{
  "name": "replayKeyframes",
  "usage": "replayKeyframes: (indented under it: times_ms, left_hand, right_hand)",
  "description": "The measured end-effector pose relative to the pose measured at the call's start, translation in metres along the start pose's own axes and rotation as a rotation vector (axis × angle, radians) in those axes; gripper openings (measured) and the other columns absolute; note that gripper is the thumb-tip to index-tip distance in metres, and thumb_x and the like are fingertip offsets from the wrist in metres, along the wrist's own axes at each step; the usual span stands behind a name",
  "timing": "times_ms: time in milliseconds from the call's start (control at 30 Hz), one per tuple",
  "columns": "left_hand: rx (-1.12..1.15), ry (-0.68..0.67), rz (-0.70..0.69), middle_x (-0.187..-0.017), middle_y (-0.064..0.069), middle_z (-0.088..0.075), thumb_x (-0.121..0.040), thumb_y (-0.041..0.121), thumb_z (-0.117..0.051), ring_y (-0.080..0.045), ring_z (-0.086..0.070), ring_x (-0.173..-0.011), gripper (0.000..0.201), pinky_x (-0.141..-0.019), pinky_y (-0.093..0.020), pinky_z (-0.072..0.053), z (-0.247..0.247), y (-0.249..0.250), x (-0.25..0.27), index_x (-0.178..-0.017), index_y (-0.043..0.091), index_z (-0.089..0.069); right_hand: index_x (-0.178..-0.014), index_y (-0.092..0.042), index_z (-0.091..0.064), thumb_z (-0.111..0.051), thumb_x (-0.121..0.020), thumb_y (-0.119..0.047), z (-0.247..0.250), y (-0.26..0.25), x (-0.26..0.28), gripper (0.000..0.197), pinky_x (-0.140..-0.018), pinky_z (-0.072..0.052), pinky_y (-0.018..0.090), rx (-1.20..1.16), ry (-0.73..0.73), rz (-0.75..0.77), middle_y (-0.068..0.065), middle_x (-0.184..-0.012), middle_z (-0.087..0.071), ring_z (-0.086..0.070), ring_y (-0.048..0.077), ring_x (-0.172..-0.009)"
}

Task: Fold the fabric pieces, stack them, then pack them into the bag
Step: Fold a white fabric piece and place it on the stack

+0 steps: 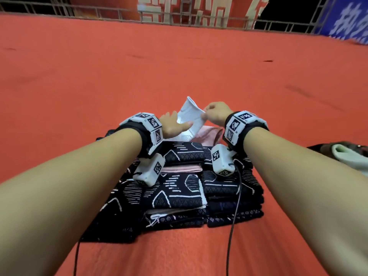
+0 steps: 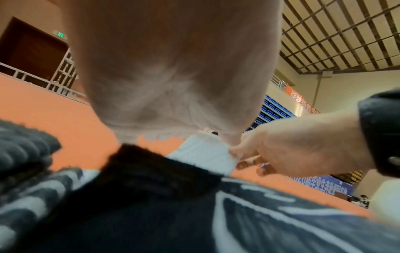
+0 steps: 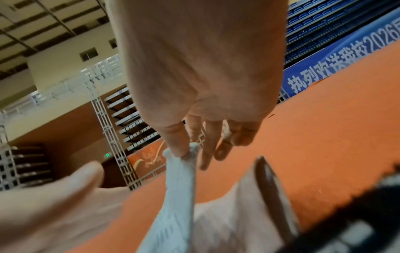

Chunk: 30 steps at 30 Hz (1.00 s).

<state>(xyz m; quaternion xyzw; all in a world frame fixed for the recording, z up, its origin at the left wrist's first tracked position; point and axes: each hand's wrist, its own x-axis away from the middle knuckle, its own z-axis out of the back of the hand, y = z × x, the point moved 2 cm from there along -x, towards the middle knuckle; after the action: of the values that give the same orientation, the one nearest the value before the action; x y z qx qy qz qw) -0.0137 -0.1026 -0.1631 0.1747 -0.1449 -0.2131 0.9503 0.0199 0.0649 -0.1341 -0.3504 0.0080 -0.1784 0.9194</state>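
Note:
My right hand (image 1: 208, 114) pinches the upper edge of a white knitted fabric piece (image 1: 192, 116) and holds it lifted off the red surface. The right wrist view shows thumb and forefinger closed on the white piece (image 3: 179, 188). My left hand (image 1: 174, 124) lies open against the same piece from the left, thumb stretched across its face. A stack of folded dark patterned fabrics (image 1: 179, 196) sits under my wrists, with a folded pink piece (image 1: 181, 168) in it. A loose pink fabric (image 1: 208, 135) lies beneath the white one.
The red carpeted surface (image 1: 179, 66) stretches far ahead to a metal railing (image 1: 99, 12). At the right edge lies a dark item with pale green cloth (image 1: 348, 156); I cannot tell whether it is the bag. Sensor cables (image 1: 233, 226) trail over the stack.

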Motion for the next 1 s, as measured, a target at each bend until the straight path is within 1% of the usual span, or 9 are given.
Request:
replayKeyframes:
  times_ms: [100, 167, 333, 467, 533, 633, 733, 833, 1000]
  left_hand:
    - [0.027, 0.045, 0.019, -0.161, -0.021, -0.024, -0.072, 0.068, -0.059, -0.033, -0.027, -0.148, 0.116, -0.117, -0.043, -0.027, 0.028, 0.008, 0.029, -0.155, 0.001, -0.015]
    - [0.021, 0.064, 0.034, -0.161, -0.022, -0.023, -0.059, 0.067, -0.062, -0.034, -0.027, -0.148, 0.129, -0.117, -0.045, -0.029, 0.049, 0.012, 0.048, -0.156, 0.002, -0.010]
    - [0.168, 0.199, -0.027, -0.165, -0.020, -0.015, -0.084, 0.045, -0.077, -0.031, -0.022, -0.151, 0.122, -0.118, -0.037, -0.025, 0.092, 0.025, 0.093, -0.157, 0.002, 0.011]
    - [0.552, 0.252, -0.293, -0.135, -0.007, -0.063, -0.076, 0.031, -0.088, -0.019, -0.061, -0.124, 0.085, -0.108, -0.033, -0.046, 0.119, 0.042, 0.123, -0.145, 0.007, -0.046]
    - [0.610, 0.321, -0.299, -0.108, -0.001, -0.074, -0.075, 0.042, -0.086, -0.013, -0.070, -0.094, 0.057, -0.091, -0.031, -0.055, 0.127, 0.048, 0.142, -0.118, 0.008, -0.071]
    - [0.752, 0.310, -0.262, -0.088, -0.006, -0.069, -0.081, 0.047, -0.080, -0.017, -0.062, -0.067, 0.047, -0.062, -0.029, -0.051, 0.130, 0.055, 0.160, -0.102, 0.006, -0.075]
    - [0.827, 0.206, -0.240, -0.104, -0.013, -0.075, -0.095, 0.020, -0.068, -0.027, -0.071, -0.085, 0.013, -0.076, -0.040, -0.060, 0.121, 0.062, 0.174, -0.105, 0.012, -0.072]
    - [0.937, 0.188, -0.263, -0.115, -0.020, -0.071, -0.097, 0.002, -0.059, -0.031, -0.069, -0.094, 0.021, -0.089, -0.048, -0.058, 0.108, 0.064, 0.182, -0.113, 0.011, -0.067]
    - [1.092, 0.102, -0.231, -0.106, -0.017, -0.068, -0.097, -0.012, -0.044, -0.024, -0.068, -0.077, 0.040, -0.052, -0.028, -0.057, 0.083, 0.066, 0.194, -0.127, 0.007, -0.063]
  right_hand:
    - [-0.075, -0.025, -0.064, -0.069, -0.091, -0.012, 0.026, -0.028, 0.027, 0.021, -0.085, -0.045, 0.030, -0.171, 0.032, 0.145, -0.003, -0.092, -0.065, -0.058, 0.018, -0.096]
    - [-0.077, -0.024, -0.062, -0.065, -0.091, -0.005, 0.042, -0.048, 0.050, 0.024, -0.076, -0.043, 0.027, -0.295, 0.002, 0.234, -0.005, -0.084, -0.061, -0.055, 0.012, -0.083]
    - [-0.086, -0.021, -0.053, -0.048, -0.103, -0.005, 0.071, -0.088, 0.103, 0.024, -0.061, -0.048, 0.029, -0.744, -0.004, 0.305, 0.000, -0.076, -0.055, -0.055, 0.016, -0.065]
    - [-0.084, -0.021, -0.052, -0.047, -0.104, -0.009, 0.093, -0.101, 0.135, 0.024, -0.058, -0.044, 0.029, -0.880, -0.004, 0.297, 0.000, -0.077, -0.053, -0.051, 0.017, -0.061]
    - [-0.084, -0.020, -0.052, -0.046, -0.104, -0.008, 0.103, -0.102, 0.148, 0.024, -0.054, -0.050, 0.028, -0.887, 0.029, 0.288, 0.000, -0.077, -0.053, -0.054, 0.016, -0.060]
    - [-0.094, -0.014, -0.056, -0.045, -0.106, -0.008, 0.113, -0.096, 0.168, 0.017, -0.044, -0.052, 0.028, -0.843, 0.126, 0.253, 0.002, -0.077, -0.060, -0.061, 0.015, -0.056]
    - [-0.116, -0.006, -0.058, -0.052, -0.104, -0.012, 0.112, -0.080, 0.182, 0.015, -0.050, -0.059, 0.031, -0.892, 0.079, 0.172, 0.006, -0.088, -0.065, -0.067, 0.020, -0.071]
    - [-0.127, -0.009, -0.060, -0.063, -0.097, -0.020, 0.098, -0.061, 0.191, 0.032, -0.073, -0.062, 0.035, -0.932, -0.107, 0.078, 0.009, -0.111, -0.069, -0.070, 0.026, -0.095]
    - [-0.125, -0.007, -0.064, -0.061, -0.090, 0.004, 0.081, -0.033, 0.201, 0.037, -0.075, -0.063, 0.040, -0.815, -0.150, 0.071, 0.015, -0.121, -0.072, -0.072, 0.028, -0.094]
